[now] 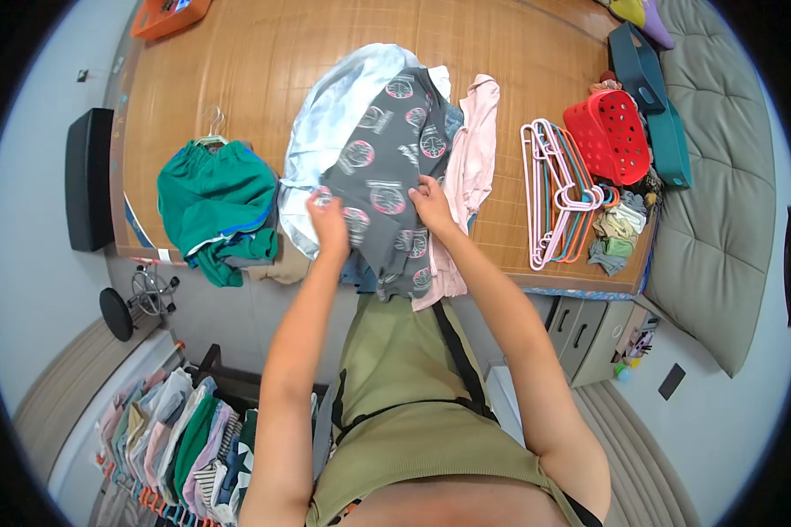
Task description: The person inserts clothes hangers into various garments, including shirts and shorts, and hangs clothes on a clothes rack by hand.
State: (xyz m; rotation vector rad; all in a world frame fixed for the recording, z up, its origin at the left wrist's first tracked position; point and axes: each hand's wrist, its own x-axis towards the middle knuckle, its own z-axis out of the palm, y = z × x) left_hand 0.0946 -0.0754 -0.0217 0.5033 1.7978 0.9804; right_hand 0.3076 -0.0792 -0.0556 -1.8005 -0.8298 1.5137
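A dark grey garment (385, 167) with round pink and white prints lies spread in front of me; I cannot tell its exact kind. My left hand (328, 221) is closed on its left edge. On the right side, my right hand (431, 202) pinches the cloth near the middle. Beneath it are a pale blue-white garment (343, 101), a pink garment (475, 145) at the right, and some blue denim cloth partly hidden. Left of this pile, green shorts with a blue and white stripe (211, 189) lie on other clothing, a hanger hook (213, 123) showing above them.
Several pink, blue and orange hangers (554, 198) lie to the right on the wooden mat (510, 44). Beyond them are a red basket (602, 132), teal bins (672, 149) and small rolled cloths (620, 233). An orange tray (171, 19) stands far left. Clothes on a rack (185, 430) hang at lower left.
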